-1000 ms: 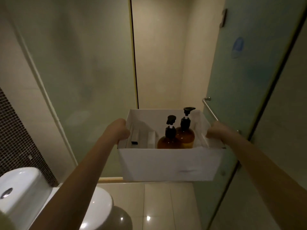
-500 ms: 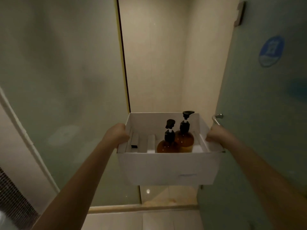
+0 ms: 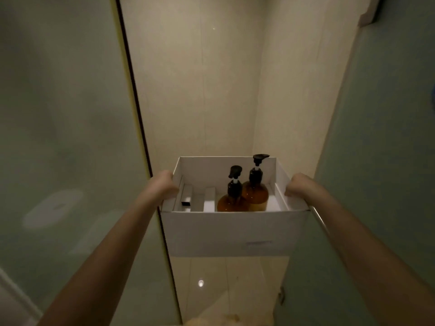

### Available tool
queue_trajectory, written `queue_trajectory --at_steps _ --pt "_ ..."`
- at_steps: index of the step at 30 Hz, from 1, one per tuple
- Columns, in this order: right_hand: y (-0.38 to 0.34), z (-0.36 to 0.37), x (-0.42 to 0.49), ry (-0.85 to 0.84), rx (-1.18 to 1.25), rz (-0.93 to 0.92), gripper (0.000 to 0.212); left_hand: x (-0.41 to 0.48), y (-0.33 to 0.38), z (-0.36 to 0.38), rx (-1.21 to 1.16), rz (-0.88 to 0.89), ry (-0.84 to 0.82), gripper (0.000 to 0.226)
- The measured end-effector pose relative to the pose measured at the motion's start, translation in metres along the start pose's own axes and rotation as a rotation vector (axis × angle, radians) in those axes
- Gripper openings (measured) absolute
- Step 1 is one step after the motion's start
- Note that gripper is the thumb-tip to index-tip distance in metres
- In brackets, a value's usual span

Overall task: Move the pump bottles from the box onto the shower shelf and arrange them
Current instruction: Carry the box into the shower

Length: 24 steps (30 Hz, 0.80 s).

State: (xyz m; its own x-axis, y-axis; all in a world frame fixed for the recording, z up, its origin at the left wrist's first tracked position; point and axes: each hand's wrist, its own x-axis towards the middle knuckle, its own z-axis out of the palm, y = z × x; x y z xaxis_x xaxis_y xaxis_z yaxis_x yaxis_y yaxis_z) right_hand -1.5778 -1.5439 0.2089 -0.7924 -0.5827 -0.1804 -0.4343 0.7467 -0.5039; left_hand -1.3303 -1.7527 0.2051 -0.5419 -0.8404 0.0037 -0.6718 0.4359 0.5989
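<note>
Box is up at chest level between my hands: left hand clamped on the left wall, right hand clamped on the right wall, both curled closed over the rim. Both pump bottles stand upright in the right half, long axis vertical, touching each other: nearer bottle toward me, taller bottle behind it and further right. So my right hand is the closer one to them. Small white packs sit in the left half. Shower shelf isn't visible, only tiled wall ahead between glass panel and door. Nothing moved out yet, I reckon.
</note>
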Motion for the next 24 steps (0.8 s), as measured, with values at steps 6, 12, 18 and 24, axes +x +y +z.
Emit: queue_trajectory --at_steps 6,12,18,24 --pt "-0.009 -0.002 0.075 -0.022 -0.019 0.039 0.035 0.077 0.023 0.016 -0.003 0.003 -0.018 0.021" --pt "-0.026 -0.006 0.159 -0.011 -0.038 0.057 0.039 0.165 0.032 0.033 -0.003 0.018 -0.011 0.025" --pt "-0.052 -0.016 0.241 -0.014 -0.018 0.057 0.040 0.248 0.041 0.036 0.005 0.022 -0.021 0.018" --pt "-0.076 -0.017 0.307 -0.004 0.003 0.059 0.041 0.324 0.048 0.034 -0.007 0.012 -0.018 0.027"
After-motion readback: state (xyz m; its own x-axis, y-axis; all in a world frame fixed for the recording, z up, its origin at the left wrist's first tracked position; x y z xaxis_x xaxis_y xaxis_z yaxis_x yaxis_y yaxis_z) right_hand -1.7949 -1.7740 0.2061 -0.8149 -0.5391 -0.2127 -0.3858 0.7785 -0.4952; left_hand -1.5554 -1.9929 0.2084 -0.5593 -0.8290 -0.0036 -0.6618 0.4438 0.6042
